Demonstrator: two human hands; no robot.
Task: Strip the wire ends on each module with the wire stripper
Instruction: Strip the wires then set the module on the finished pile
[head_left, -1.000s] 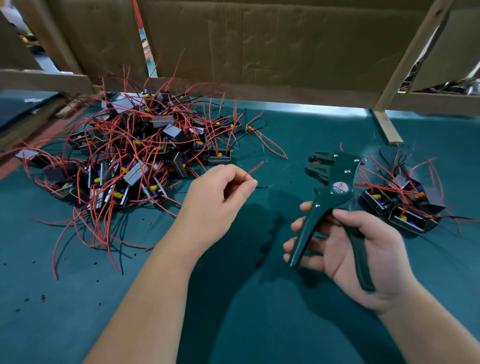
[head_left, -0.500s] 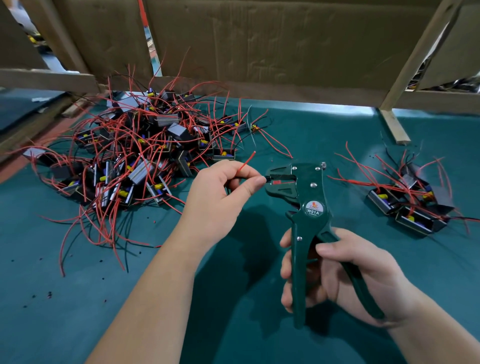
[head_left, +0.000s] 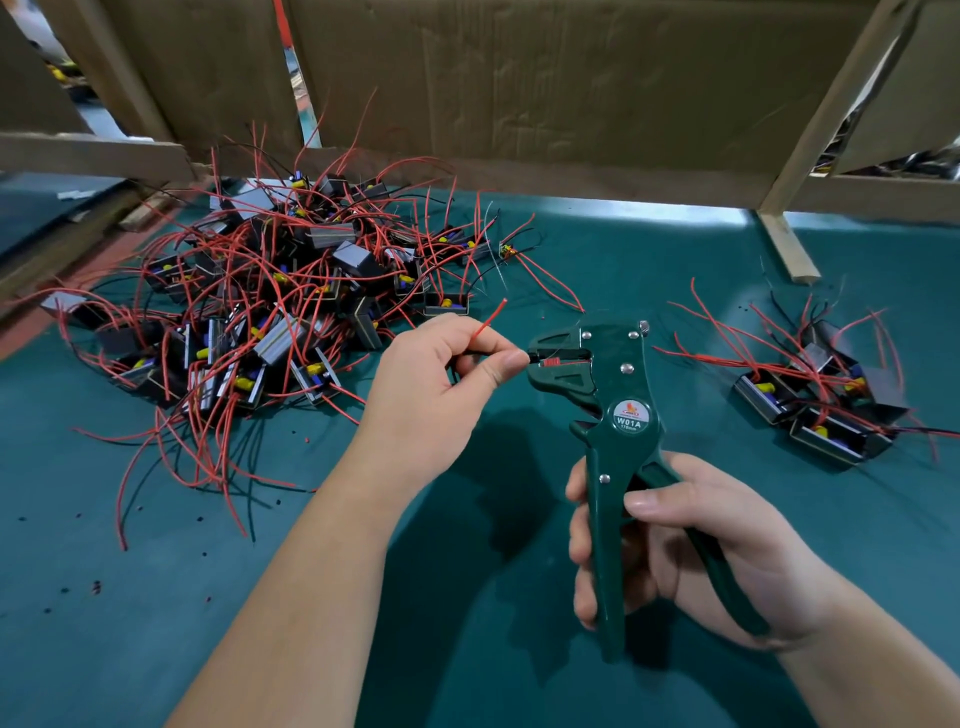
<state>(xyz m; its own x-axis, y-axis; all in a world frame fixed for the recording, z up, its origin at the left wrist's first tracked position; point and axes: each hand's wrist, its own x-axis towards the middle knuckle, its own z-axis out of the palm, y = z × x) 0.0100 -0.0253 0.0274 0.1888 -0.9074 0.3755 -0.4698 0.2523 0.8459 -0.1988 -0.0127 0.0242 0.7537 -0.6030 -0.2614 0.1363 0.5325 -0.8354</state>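
A large module pile is lying left on the desk, likely unstripped; a small group is lying right, likely finished. The right grip is clasping the wire stripper; the left grip is pinching wires at its mouth.

Green table mat; cardboard panels; wooden frame behind.

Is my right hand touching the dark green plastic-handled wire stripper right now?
Touching. The head view shows the right hand gripping the dark green wire stripper, fingers curled round one handle, the other against the palm.
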